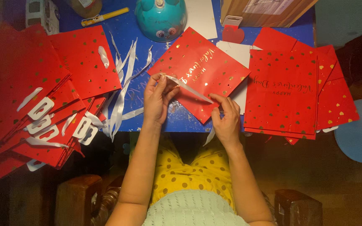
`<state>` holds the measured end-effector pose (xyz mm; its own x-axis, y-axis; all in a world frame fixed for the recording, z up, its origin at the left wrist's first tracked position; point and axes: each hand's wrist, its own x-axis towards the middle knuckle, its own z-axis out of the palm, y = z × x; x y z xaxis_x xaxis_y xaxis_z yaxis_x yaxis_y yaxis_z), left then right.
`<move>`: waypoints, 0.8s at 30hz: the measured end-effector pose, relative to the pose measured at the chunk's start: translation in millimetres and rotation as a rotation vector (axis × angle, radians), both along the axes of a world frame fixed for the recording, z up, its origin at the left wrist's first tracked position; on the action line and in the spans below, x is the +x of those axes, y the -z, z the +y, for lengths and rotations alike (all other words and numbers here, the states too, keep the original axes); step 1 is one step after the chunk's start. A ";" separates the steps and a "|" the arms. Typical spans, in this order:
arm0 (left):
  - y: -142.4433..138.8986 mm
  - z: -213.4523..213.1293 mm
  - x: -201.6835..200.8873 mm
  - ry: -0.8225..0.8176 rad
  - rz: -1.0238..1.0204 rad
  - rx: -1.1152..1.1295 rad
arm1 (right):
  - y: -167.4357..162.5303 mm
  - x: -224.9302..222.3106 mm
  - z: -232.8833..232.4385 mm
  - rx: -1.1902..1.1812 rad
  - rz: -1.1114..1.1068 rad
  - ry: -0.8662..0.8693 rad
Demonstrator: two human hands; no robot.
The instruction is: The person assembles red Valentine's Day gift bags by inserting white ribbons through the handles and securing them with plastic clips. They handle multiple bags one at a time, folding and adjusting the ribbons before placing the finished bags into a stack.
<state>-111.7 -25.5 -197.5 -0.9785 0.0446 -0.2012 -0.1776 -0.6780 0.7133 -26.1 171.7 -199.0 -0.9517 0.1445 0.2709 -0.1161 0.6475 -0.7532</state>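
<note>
Centre frame: flat red paper gift bag with gold hearts and gold script (200,71) is lying tilted on the blue bench (130,33), lower corner hanging toward the near edge. Left hand (158,98) is pinching the upper end of a white satin ribbon strip (189,88) at the bag's left edge, grip pressed together on it. Right hand (226,119) is pinching the ribbon's lower end on the bag's bottom corner, fingertips closed on it. The ribbon is running diagonally between both hands, taut, glossy.

Right of frame: neat stack of matching red bags (290,92), gold script facing up. Left of frame: fanned pile of red bags with white plastic hang tabs (42,109), overhanging the bench. Between pile and hands: loose white ribbons (124,79), tangled. Top centre: teal rounded plastic toy with cartoon eyes (161,16). Upper left: yellow pen-shaped tool (104,16). Upper right: brown cardboard box (265,10), white label.
</note>
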 end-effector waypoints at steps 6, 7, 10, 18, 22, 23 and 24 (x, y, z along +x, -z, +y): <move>-0.7 0.5 -0.3 0.005 0.008 0.028 | 3.2 0.7 -0.6 0.013 0.051 0.011; -0.9 0.5 -0.3 0.004 0.009 0.025 | 4.0 1.3 -0.8 0.015 0.064 0.016; -0.9 1.4 -1.4 0.007 0.011 0.024 | 6.1 1.7 0.2 -0.001 0.053 0.019; -0.3 3.0 0.4 -0.047 0.106 -0.068 | 7.6 0.8 -0.8 -0.008 -0.037 0.073; -1.0 5.8 4.3 -0.087 0.168 -0.171 | 8.9 -2.0 -2.3 0.006 -0.006 0.089; -1.2 6.6 5.7 -0.094 0.179 -0.191 | 9.4 -2.6 -2.3 0.003 -0.015 0.103; -1.0 7.2 6.7 -0.095 0.189 -0.200 | 10.2 -3.6 -2.6 0.000 -0.023 0.115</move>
<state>-105.0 -18.4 -196.6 -0.9974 -0.0714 -0.0104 0.0289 -0.5278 0.8489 -29.7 169.1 -209.2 -0.9347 0.2535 0.2492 -0.0235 0.6555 -0.7549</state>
